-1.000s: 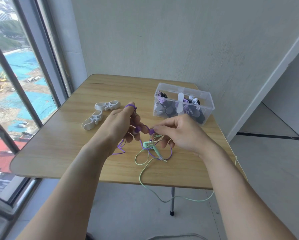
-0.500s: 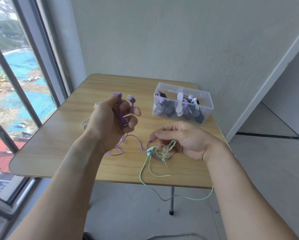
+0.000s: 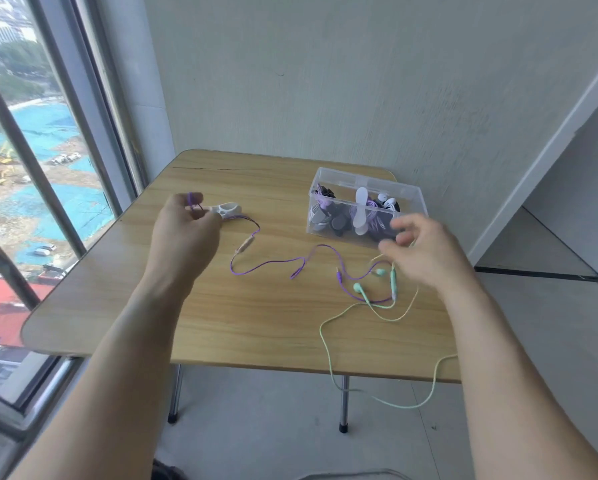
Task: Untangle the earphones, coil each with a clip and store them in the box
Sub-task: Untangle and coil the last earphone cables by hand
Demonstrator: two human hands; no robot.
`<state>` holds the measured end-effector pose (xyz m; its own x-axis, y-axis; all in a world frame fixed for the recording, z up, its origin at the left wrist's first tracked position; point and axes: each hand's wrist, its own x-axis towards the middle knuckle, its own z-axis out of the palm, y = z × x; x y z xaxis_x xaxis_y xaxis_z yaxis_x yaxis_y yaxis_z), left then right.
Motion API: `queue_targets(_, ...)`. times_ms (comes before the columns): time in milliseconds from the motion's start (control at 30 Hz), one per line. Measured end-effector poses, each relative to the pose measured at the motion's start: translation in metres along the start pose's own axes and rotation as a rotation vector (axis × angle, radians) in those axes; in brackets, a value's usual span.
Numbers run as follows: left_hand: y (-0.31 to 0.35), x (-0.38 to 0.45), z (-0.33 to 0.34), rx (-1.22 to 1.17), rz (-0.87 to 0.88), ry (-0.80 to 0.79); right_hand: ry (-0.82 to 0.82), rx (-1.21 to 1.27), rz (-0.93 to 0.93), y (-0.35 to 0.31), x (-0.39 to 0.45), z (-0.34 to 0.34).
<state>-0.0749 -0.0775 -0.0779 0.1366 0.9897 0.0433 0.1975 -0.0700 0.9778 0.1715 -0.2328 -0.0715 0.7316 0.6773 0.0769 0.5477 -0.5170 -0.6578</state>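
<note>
Holding the purple cord (image 3: 269,266) near its earbud end, our left hand (image 3: 183,233) sits left of the frame's centre with its fingers curled round a small loop of that cord, which shows above the knuckles. From there the purple cord runs right across the counter (image 3: 117,292), past its inline remote (image 3: 244,244), in loose waves toward the middle right, where it crosses the green cord (image 3: 328,344). A white clip (image 3: 226,209) lies on the counter just beyond our left hand, partly hidden by it.

Our right hand (image 3: 418,251) hovers at the middle right, blurred, fingers spread and relaxed, and we cannot see it gripping anything. Below it lie the two green earbuds (image 3: 358,288) and the green remote (image 3: 393,279), touching the purple cord where the two cross. The green cord trails off the counter's near edge and hangs in a loop toward the floor.

At the upper right of the counter, the clear box (image 3: 408,195) stands just beyond our right hand, already holding several coiled earphones in purple, black and white with clips on them.
</note>
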Motion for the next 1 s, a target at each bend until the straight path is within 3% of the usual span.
queue_targets(100,-0.006,-0.002,0.0,0.279,-0.044,-0.056,-0.257,-0.324,0.064,0.006,-0.005,0.004)
queue_targets(233,-0.005,-0.013,0.002,0.696,-0.023,-0.016,-0.274,-0.365,0.105,0.012,-0.003,0.009)
queue_targets(300,-0.003,-0.023,0.015,0.748,0.205,-0.001,-0.25,-0.327,0.089,0.019,0.002,0.014)
queue_targets(333,-0.002,-0.028,0.026,0.702,0.36,-0.066,-0.241,-0.294,0.071,0.022,0.003,0.015)
queue_targets(433,-0.006,-0.044,0.07,0.606,0.661,-0.474,-0.232,-0.122,-0.033,0.02,0.002,0.014)
queue_targets(533,-0.022,-0.044,0.099,0.788,0.621,-0.661,-0.197,0.05,-0.183,0.016,0.001,0.016)
queue_targets(633,-0.029,-0.033,0.104,0.849,0.487,-0.541,-0.133,0.153,-0.269,0.013,-0.001,0.016)
queue_targets(700,-0.029,-0.027,0.103,0.801,0.419,-0.481,-0.18,0.085,-0.26,0.01,-0.005,0.012)
queue_targets(800,-0.024,-0.026,0.098,0.663,0.397,-0.398,-0.387,-0.205,-0.151,0.01,-0.011,0.009)
queue_targets(867,-0.017,-0.022,0.093,0.436,0.279,-0.335,-0.379,-0.285,-0.111,0.015,-0.011,0.011)
queue_targets(1000,0.001,-0.006,0.069,-0.175,-0.058,-0.172,-0.275,-0.207,-0.069,0.028,-0.003,0.01)
